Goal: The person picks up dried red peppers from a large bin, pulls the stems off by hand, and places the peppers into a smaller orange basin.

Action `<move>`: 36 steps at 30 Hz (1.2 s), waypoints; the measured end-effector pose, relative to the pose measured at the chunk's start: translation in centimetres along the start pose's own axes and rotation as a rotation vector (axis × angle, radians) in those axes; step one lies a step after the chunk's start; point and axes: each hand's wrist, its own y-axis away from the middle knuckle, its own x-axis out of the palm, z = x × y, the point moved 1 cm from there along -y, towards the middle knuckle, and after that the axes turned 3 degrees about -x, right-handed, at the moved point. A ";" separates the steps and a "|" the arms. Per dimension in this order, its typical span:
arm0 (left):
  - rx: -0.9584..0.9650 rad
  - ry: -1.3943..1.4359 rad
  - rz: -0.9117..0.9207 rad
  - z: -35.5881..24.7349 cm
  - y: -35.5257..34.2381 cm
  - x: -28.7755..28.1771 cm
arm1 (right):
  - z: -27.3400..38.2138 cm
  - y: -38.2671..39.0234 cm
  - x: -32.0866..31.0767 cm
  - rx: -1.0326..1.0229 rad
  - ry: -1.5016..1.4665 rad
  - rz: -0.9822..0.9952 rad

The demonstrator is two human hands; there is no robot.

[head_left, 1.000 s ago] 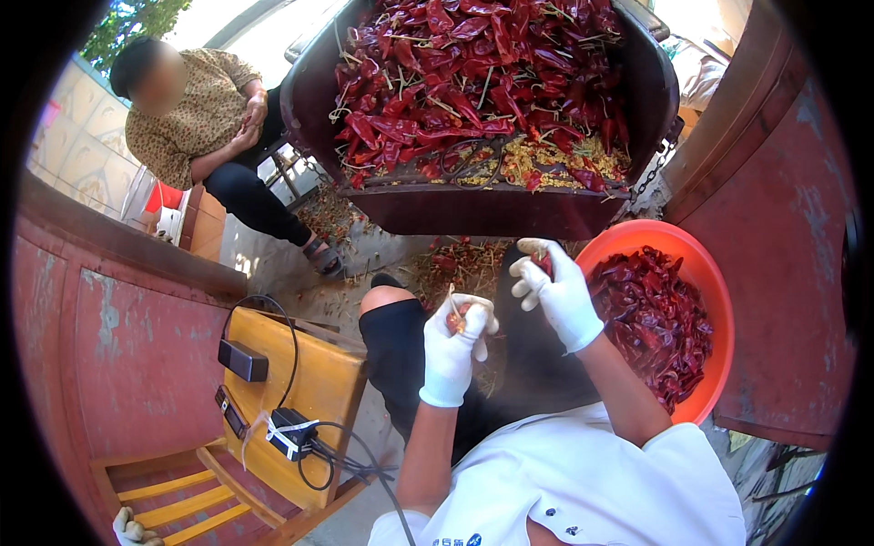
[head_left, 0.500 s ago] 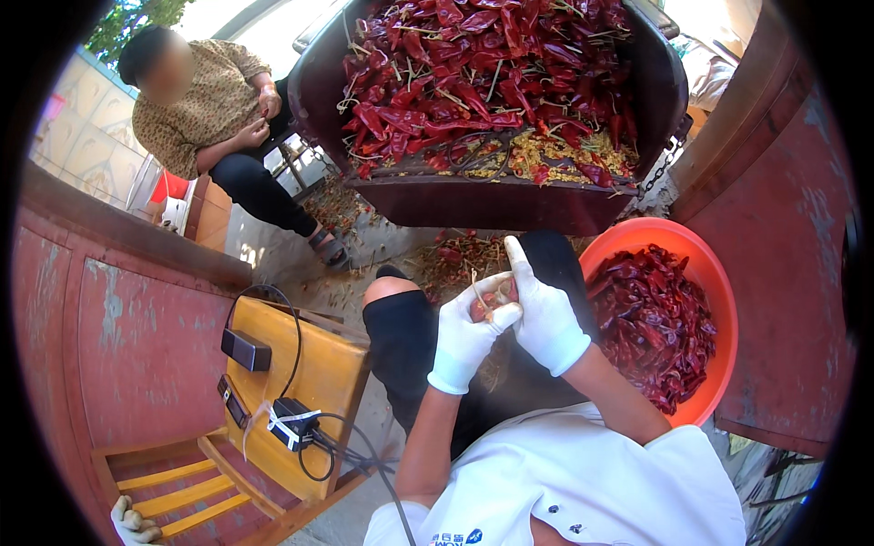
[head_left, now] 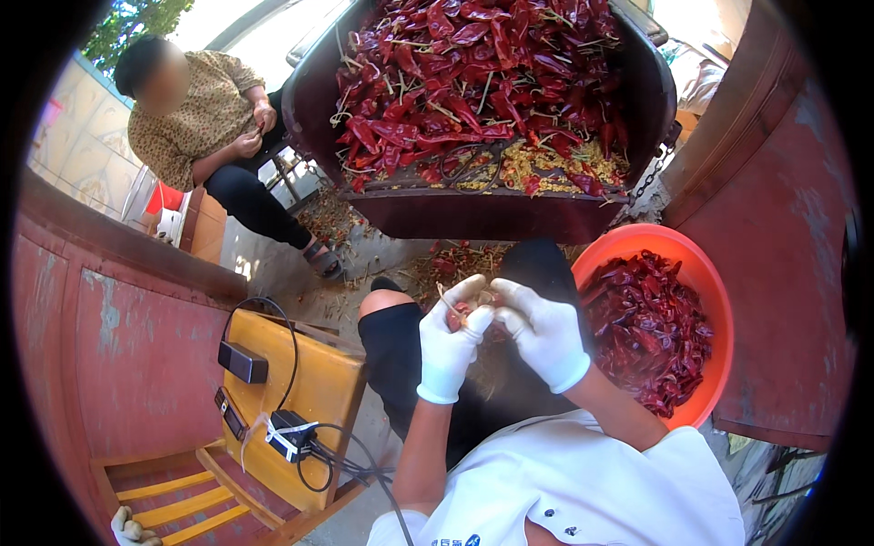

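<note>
My left hand (head_left: 446, 353), in a white glove, is closed around a dried red chili pepper (head_left: 458, 315) with a pale stem sticking up past the fingers. My gloved right hand (head_left: 550, 338) meets it fingertip to fingertip, its fingers bent and pinched at the pepper's other side. Part of the pepper is hidden by the gloves. Both hands are above my lap. Just right of my right hand stands an orange basin (head_left: 726, 350) holding many dark red chili peppers (head_left: 648, 332).
Ahead, a dark metal cart (head_left: 482, 214) is heaped with stemmed chili peppers (head_left: 482, 82) and yellow seeds (head_left: 537, 164). Another person (head_left: 196, 118) sits at the far left, hands together. A wooden chair (head_left: 319, 373) at left bears black devices and cables. Stems litter the floor.
My hands have come slightly nearer to me, and my right index finger, stretched out before, is now bent in toward the pepper. The view has shifted slightly.
</note>
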 end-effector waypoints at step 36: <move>0.615 -0.756 0.357 1.4 1.6 0.1 | 0.5 -0.8 -3.0 0.556 -0.765 0.164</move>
